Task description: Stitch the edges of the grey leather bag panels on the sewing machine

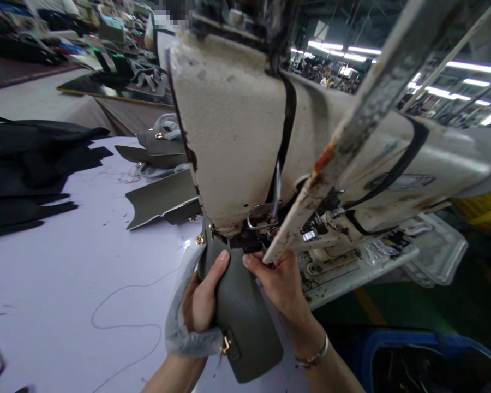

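A grey-green leather bag piece with gold hardware lies under the head of a worn cream sewing machine. My left hand grips its left side, thumb flat on top and fingers underneath. A plastic-wrapped handle loops around that hand and joins the piece at a gold ring. My right hand pinches the right edge close to the needle area, its fingertips partly hidden by a slanting metal bar. The stitching point itself is hidden behind the machine head.
More grey-green bag pieces lie behind on the white table, with black cut pieces at the left. A loose thread curls across the tabletop. At lower right stands a blue bin. A person is beyond the machine.
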A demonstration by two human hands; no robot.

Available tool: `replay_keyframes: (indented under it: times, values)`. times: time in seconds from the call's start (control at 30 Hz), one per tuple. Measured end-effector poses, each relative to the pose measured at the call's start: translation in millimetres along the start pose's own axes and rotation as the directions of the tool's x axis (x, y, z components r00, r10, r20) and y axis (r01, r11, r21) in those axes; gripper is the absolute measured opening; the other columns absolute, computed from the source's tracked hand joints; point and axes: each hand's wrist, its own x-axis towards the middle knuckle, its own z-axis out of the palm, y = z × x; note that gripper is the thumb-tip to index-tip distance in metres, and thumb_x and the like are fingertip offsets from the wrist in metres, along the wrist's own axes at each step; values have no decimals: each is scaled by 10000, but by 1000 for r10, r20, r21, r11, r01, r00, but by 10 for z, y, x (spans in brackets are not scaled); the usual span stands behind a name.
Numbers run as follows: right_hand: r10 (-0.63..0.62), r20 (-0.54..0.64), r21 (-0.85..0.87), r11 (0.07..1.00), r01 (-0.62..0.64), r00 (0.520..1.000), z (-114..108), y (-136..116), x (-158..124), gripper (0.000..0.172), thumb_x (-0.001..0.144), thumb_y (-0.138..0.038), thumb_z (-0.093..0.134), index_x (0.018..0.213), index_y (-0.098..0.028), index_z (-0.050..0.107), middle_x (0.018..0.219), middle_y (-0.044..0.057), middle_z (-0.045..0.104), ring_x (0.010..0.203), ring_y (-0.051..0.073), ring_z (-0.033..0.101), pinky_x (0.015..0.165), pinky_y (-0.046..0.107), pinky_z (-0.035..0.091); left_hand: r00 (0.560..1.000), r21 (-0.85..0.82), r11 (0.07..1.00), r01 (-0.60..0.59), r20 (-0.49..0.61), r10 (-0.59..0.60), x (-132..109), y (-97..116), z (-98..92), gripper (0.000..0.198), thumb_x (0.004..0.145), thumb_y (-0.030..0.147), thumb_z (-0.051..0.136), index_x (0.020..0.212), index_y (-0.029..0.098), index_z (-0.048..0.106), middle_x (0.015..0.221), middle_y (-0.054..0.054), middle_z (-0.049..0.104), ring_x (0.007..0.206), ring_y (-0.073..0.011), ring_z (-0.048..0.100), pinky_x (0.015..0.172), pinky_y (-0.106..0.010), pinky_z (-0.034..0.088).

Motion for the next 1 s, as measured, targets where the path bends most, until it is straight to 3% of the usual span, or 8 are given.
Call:
replay_keyframes:
  times: [0.2, 0.37, 0.43, 0.57, 0.77, 1.0]
  values:
    - [2, -114, -58, 998, -9, 994, 73, -82, -2, 280, 796, -376, 742, 633, -153, 697, 596, 14, 608, 566, 146, 530, 543, 250, 393, 995, 119, 989, -83, -39, 88, 114, 60, -9, 597, 682, 521, 830, 1155, 167, 746, 1127, -108, 776, 1025, -294, 731, 775, -283, 608]
    - [-15, -146, -93, 996, 1, 989, 108, -58, -4, 344, 802, -395, 739, 576, -153, 645, 548, -7, 542, 547, 129, 489, 516, 235, 346, 993, 126, 991, 34, 112, -48, 176, 53, -86, 615, 580, 469, 898, 1060, 112, 755, 928, -153, 785, 734, -297, 739, 618, -334, 608]
    - [-18, -150, -98, 995, 3, 988, 111, -65, -11, 387, 802, -396, 733, 532, -160, 587, 519, -18, 483, 534, 121, 454, 499, 230, 316, 993, 124, 992, 15, 115, -29, 170, 64, -88, 634, 563, 463, 908, 1068, 114, 748, 910, -143, 783, 673, -267, 721, 589, -321, 598]
    - [-17, -170, -102, 995, 0, 985, 115, -105, -23, 410, 794, -388, 725, 511, -172, 522, 516, -27, 437, 530, 113, 418, 496, 231, 292, 992, 101, 991, -84, 106, 74, 135, 118, -41, 634, 543, 429, 914, 1066, 113, 744, 930, -125, 781, 689, -237, 708, 587, -281, 586]
    - [-11, -196, -102, 995, -9, 981, 138, -82, -30, 422, 786, -387, 721, 499, -169, 502, 501, -37, 398, 507, 99, 377, 481, 237, 265, 973, 139, 971, -196, 149, 175, 189, 151, -18, 545, 623, 409, 870, 1070, 127, 736, 965, -120, 776, 764, -236, 712, 642, -272, 584]
    - [47, -211, 1, 999, -48, 976, 220, -95, -53, 377, 785, -343, 699, 497, -166, 532, 479, -35, 446, 491, 106, 421, 481, 229, 297, 960, 265, 939, -217, 233, 156, 283, 324, -27, 588, 553, 410, 872, 1055, 156, 704, 925, -82, 782, 753, -266, 717, 678, -354, 606]
